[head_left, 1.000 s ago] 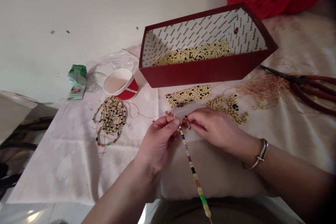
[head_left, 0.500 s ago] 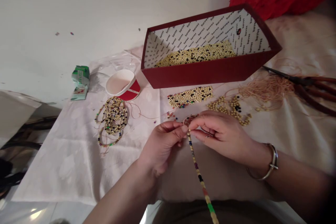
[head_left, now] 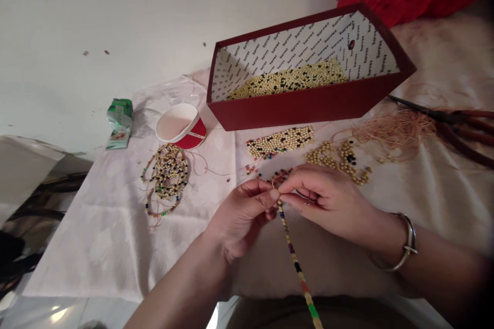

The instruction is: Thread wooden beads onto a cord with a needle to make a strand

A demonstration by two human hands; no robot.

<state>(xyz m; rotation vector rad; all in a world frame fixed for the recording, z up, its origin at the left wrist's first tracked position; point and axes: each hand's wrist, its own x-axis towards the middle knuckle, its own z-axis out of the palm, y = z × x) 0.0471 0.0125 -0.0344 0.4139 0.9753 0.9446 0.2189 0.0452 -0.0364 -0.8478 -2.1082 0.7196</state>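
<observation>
My left hand (head_left: 247, 211) is closed in a pinch, thumb against forefinger, at the top of a beaded string (head_left: 292, 253). Thumb and forefinger of my right hand (head_left: 328, 200) pinch the same spot, the fingertips of both hands nearly touching. A small loop of thin thread (head_left: 273, 183) sticks up between them. From there the string hangs toward me, with cream, black, purple, orange and green beads. Just beyond my fingers lie loose coloured beads (head_left: 283, 171) and a flat patch of cream and black beads (head_left: 283, 141). Loose cream beads (head_left: 322, 155) are behind my right hand.
A dark red box (head_left: 301, 109) holding many beads (head_left: 293, 79) stands at the back. To its left are a paper cup (head_left: 195, 133), coiled bead strings (head_left: 168, 175) and a green packet (head_left: 120, 113). Scissors (head_left: 451, 118) lie by tangled thread (head_left: 397, 128) at right.
Both hands stay pinched together at the string's top, with only slight finger movement. The view has shifted a little. The thread loop stands slightly more upright.
</observation>
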